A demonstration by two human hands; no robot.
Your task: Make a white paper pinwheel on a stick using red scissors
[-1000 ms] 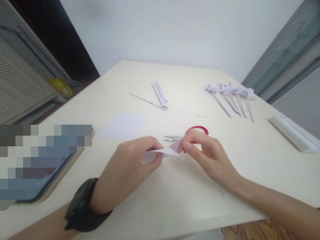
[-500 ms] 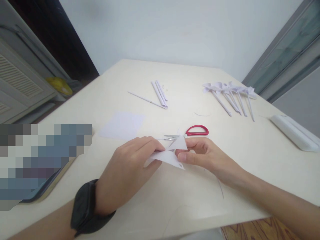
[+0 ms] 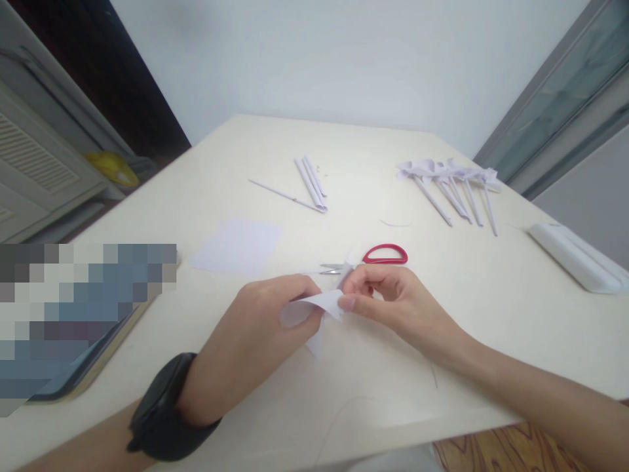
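Between my two hands is a piece of cut white paper (image 3: 307, 309) with several pointed flaps. My left hand (image 3: 268, 321), a black watch on its wrist, grips the paper's left side between thumb and fingers, and one flap curls over. With thumb and forefinger, my right hand (image 3: 388, 295) pinches the paper's right part. One paper point sticks up beside the right fingertips, and another hangs below my left thumb. Red-handled scissors (image 3: 386, 254) lie just beyond my hands, with the blades partly behind the paper.
A flat white sheet (image 3: 238, 246) lies left of the scissors. Rolled paper sticks (image 3: 310, 185) are farther back. Several paper pinwheels on sticks (image 3: 447, 180) lie at the back right. A white object (image 3: 580, 257) is at the right edge, a pixelated device (image 3: 83, 314) at left.
The right fingers have brought a paper flap inward toward the centre, so the paper now curls. A lower point has come into view under my left thumb.
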